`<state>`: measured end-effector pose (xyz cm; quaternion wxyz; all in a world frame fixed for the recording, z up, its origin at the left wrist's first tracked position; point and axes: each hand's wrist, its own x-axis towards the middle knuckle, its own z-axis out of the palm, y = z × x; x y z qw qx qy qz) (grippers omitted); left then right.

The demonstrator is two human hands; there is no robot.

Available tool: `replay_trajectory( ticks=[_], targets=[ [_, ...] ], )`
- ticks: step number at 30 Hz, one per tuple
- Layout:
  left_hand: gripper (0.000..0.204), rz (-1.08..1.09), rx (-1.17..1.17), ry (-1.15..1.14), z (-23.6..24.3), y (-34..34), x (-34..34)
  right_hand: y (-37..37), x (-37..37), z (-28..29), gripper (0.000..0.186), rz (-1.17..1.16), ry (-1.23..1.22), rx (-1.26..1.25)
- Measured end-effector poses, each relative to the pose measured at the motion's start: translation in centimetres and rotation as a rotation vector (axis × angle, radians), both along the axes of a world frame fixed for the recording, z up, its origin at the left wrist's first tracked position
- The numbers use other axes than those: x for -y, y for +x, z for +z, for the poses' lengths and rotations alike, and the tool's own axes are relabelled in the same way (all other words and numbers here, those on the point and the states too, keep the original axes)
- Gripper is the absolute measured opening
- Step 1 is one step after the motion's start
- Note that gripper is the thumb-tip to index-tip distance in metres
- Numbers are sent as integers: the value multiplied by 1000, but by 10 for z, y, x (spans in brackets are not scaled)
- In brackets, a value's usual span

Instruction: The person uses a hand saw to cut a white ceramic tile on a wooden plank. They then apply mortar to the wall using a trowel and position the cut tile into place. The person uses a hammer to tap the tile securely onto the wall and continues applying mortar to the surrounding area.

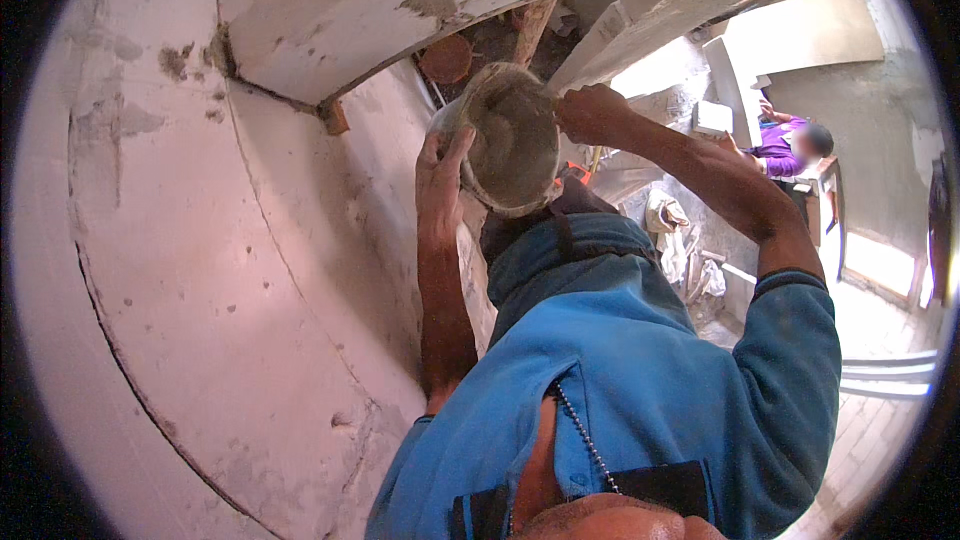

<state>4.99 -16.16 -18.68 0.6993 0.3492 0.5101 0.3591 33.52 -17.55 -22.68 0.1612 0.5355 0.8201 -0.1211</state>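
Note:
A round, mortar-stained bucket point(507, 135) is held up at waist level, its top open and grey material on its inside. My left hand point(440, 170) grips the bucket's left side, fingers pointing up along the wall near the rim. My right hand point(590, 112) is closed at the bucket's upper right rim; whether it holds the rim or something inside it, I cannot make out.
Pale wall panels point(170, 240) curve along the left, with a slab edge point(350, 20) overhead. Debris and wood lie beyond the bucket. White sacks point(670, 230) sit to the right, where a co-worker in purple point(775, 145) is beside white boards point(712, 118).

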Motion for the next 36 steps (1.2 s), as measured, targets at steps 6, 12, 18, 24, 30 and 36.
replay_trajectory(
  ticks=[6,12,18,24,30,36],
  targets=[
    [46,52,-13,33,0,-9,-6,1,-26,-18,36,-236,-622,-228],
    [49,245,216,-152,1,-26,-7,41,16,-20,45,-633,-853,-932],
    [53,187,228,25,-11,-32,-3,14,42,66,51,-764,-666,-1263],
    [57,240,318,-166,-39,-35,-13,-76,19,240,45,-635,-475,-1869],
    [71,237,324,-219,-56,-37,2,-216,-33,265,33,-513,195,-1700],
    [70,293,273,-223,-62,-38,12,-247,-54,235,28,-558,-245,-1610]
  ],
)
